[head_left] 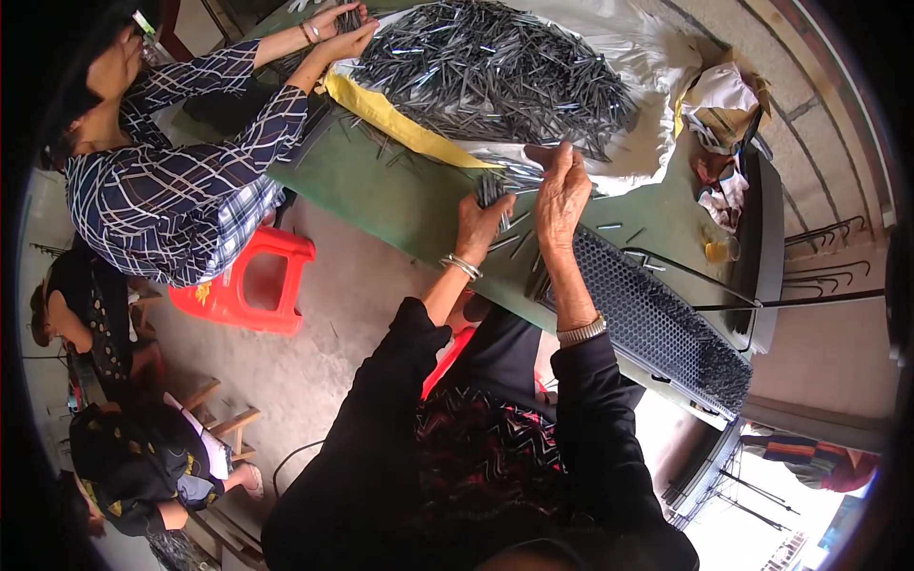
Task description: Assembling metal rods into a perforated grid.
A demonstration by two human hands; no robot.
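Observation:
A large heap of thin, dark, shiny sticks (476, 71) lies on a white sheet on the green table. My left hand (478, 233), at the table's near edge, is closed round an upright bundle of the same sticks (490, 190). My right hand (564, 195) is beside it, at the near edge of the heap. Its thumb and fingers are drawn together, and whatever they hold, if anything, is hidden. Close to my right wrist begins a long black tray full of small round holes (647, 309). A few loose sticks (519, 243) lie between my hands and the tray.
A co-worker's hands (347, 33) hold sticks at the far left of the table. Yellow edging (400, 124) borders the sheet. A thin black rod (695, 276) crosses above the tray. A small cup (719, 249) and gloves (728, 195) are at right; a red stool (257, 285) stands left.

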